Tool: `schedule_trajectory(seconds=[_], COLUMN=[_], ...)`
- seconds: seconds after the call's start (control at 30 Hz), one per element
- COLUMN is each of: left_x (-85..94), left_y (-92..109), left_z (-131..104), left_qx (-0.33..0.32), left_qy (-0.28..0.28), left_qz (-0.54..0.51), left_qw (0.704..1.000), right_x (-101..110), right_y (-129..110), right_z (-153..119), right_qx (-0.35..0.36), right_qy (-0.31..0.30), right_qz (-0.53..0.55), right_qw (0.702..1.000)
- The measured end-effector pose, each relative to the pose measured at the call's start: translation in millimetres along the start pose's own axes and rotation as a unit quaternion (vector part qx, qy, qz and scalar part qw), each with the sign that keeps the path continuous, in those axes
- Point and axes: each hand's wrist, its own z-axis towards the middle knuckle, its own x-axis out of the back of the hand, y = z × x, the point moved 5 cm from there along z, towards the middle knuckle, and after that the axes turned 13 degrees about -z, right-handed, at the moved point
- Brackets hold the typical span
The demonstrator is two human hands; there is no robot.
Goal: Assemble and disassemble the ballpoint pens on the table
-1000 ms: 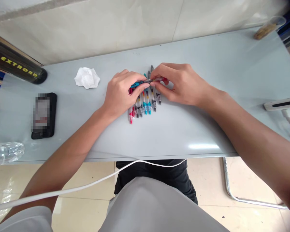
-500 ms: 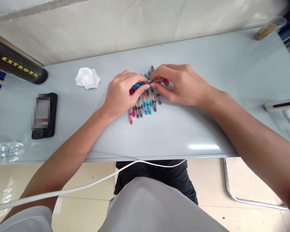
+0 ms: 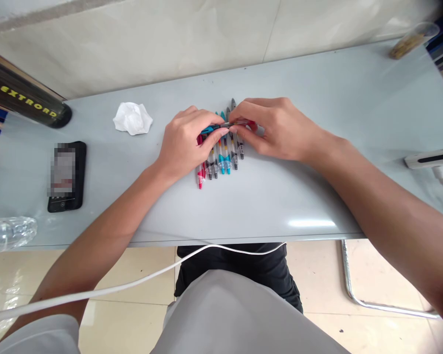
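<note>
Two bare hands meet at the centre of the frame over a pale grey tabletop [image 3: 317,147]. Left hand [image 3: 182,145], fingers curled, pinches the blue end of a slim clear-barrelled pen with blue and red ends [image 3: 227,125]; right hand [image 3: 276,129], fingers likewise closed, pinches the red end of the same pen. Pen held crosswise, roughly level, just above a row of clear plastic click pens with red, black, teal and grey trim [image 3: 221,157]. Row lies side by side on the table, tips toward the top of the frame, partly covered by both hands, so the count cannot be told. Crumpled white tissue [image 3: 133,118]: upper left of centre, apart from the pens. Black smartphone with blurred screen [image 3: 66,176]: left side, flat on the table. Black cylinder with yellow lettering [image 3: 25,101]: upper left edge. Clear plastic bottle [image 3: 9,233]: lower left edge, lying down. White flat device with dark slot and white lead [image 3: 430,159]: right edge. Clear container with brown contents [image 3: 413,40]: upper right corner. White cable [image 3: 133,282]: crosses the lower frame over the lap.
</note>
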Motion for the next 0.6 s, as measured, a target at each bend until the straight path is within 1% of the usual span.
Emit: schedule_trajectory(seconds=[0.17,0.3,0.4,0.5,0.6], left_x=[0.7,0.8,0.5,0.3,0.3], left_y=[-0.2,-0.2,-1.8,-3.9,-4.3], left_z=[0.4,0.8,0.4,-0.3,-0.5], left_qx=[-0.002,-0.007,-0.008,-0.008,-0.014], left_qy=[0.000,0.002,0.006,0.012,0.017], left_qz=[0.011,0.003,-0.003,-0.010,-0.010], left_qw=[1.000,1.000,1.000,1.000,1.000], right_x=[-2.0,-1.2,-0.1,0.3,-0.5], right_y=[4.0,1.3,-1.7,-2.1,-1.0], right_z=[0.2,-0.7,-1.0,-1.3,-1.8], right_qx=[-0.012,-0.018,-0.012,-0.007,-0.008], right_qy=[-0.017,-0.026,-0.009,0.013,0.013], right_qz=[0.012,-0.002,-0.020,-0.013,-0.006], right_qw=[1.000,1.000,1.000,1.000,1.000])
